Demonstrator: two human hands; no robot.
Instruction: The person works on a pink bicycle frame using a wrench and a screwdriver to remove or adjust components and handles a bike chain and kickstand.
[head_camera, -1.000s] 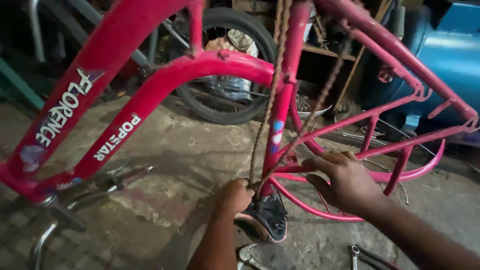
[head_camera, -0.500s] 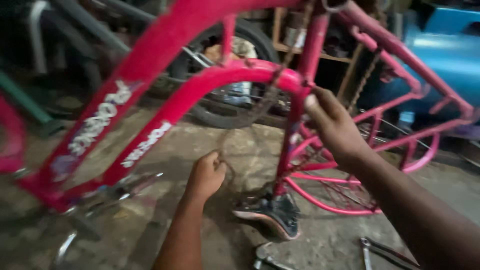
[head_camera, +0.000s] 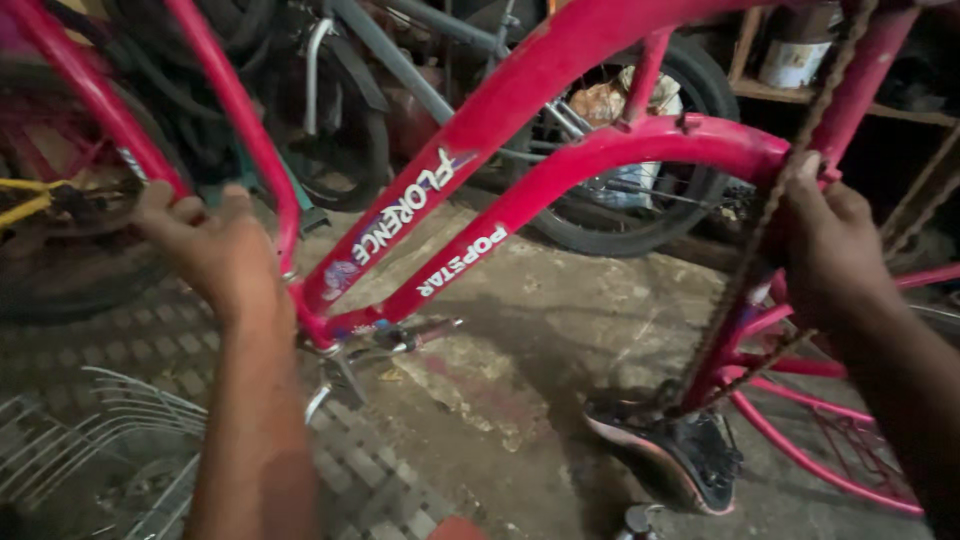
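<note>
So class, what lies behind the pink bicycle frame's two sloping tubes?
Behind the pink bicycle frame stands a black-tyred spoked wheel; the tubes cover its left side. Its hub is unclear.

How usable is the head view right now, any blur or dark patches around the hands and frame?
Head view: dim, uneven light; the background wheels and shelf sit in deep shadow. The left hand and its forearm are soft with motion blur, and the right hand is dark, its edges hard to read. The pink frame is fairly sharp, the saddle murky. No glare.
</note>
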